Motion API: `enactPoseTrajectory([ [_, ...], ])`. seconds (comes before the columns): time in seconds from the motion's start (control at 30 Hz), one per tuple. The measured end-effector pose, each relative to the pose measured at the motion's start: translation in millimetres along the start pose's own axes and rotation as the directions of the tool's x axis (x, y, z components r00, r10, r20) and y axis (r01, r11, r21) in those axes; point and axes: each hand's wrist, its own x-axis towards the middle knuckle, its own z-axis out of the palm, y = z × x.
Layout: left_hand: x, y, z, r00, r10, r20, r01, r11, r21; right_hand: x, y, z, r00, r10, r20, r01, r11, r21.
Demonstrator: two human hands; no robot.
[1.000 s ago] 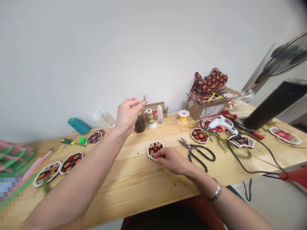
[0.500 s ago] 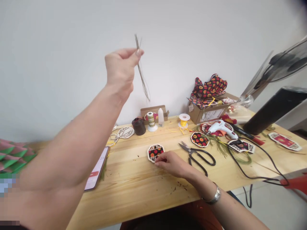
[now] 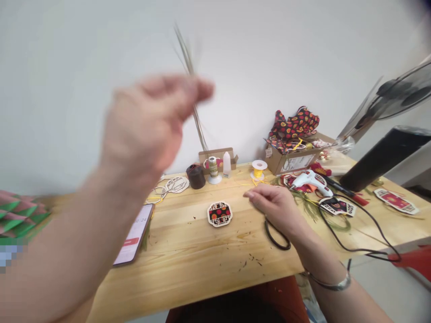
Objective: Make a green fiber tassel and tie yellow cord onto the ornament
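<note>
Pinching strand bundle [image 3: 201,130], left hand [image 3: 151,125]; long axis steep, top leaning left.

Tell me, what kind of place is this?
Probably a craft workspace: a glue gun, scissors and a yellow thread spool lie on the wooden table, and the left hand pinches thin strands.

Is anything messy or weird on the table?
Little dark scraps lie scattered on the table near its front edge, and a black cord loops past the glue gun and off the table's edge. Nothing looks spilled or broken. The left hand pinches thin strands.
</note>
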Motion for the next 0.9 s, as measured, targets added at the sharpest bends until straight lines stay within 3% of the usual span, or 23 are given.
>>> enactPoseTrajectory([
  [0.1, -59.7, -47.2, -0.3, 0.950, -0.252, 0.186, 0.240, 0.967, 0.088, -2.2, -10.4, -0.7, 0.994, -0.010, -0.113, 0.031, 0.984, 0.177],
  [0.2, -102.1, -85.7, 1.0, 0.883, -0.435, 0.176, 0.425, 0.901, 0.090, -5.7, -7.8, 14.7, 0.997, 0.070, 0.014, -0.071, 0.941, 0.330],
  [0.3, -125.6, -103.0, 3.1, 0.835, -0.524, 0.169, 0.528, 0.849, 0.025, -7.3, 0.7, 31.1, 0.979, 0.150, 0.137, -0.197, 0.870, 0.452],
  [0.43, -138.5, -106.2, 5.5, 0.809, -0.569, 0.144, 0.572, 0.820, 0.029, -7.0, 6.0, 40.9, 0.959, 0.208, 0.193, -0.279, 0.818, 0.503],
  [0.6, -143.5, -108.9, 4.7, 0.782, -0.605, 0.152, 0.602, 0.795, 0.067, -5.6, 5.5, 41.6, 0.946, 0.172, 0.273, -0.293, 0.812, 0.504],
  [0.73, -144.8, -113.0, 0.6, 0.766, -0.602, 0.224, 0.602, 0.795, 0.076, -3.1, 8.4, 35.1, 0.919, 0.111, 0.379, -0.312, 0.792, 0.525],
  [0.9, -144.7, -115.9, -2.7, 0.686, -0.630, 0.365, 0.668, 0.743, 0.027, 0.7, 18.4, 28.2, 0.835, 0.004, 0.550, -0.392, 0.706, 0.590],
])
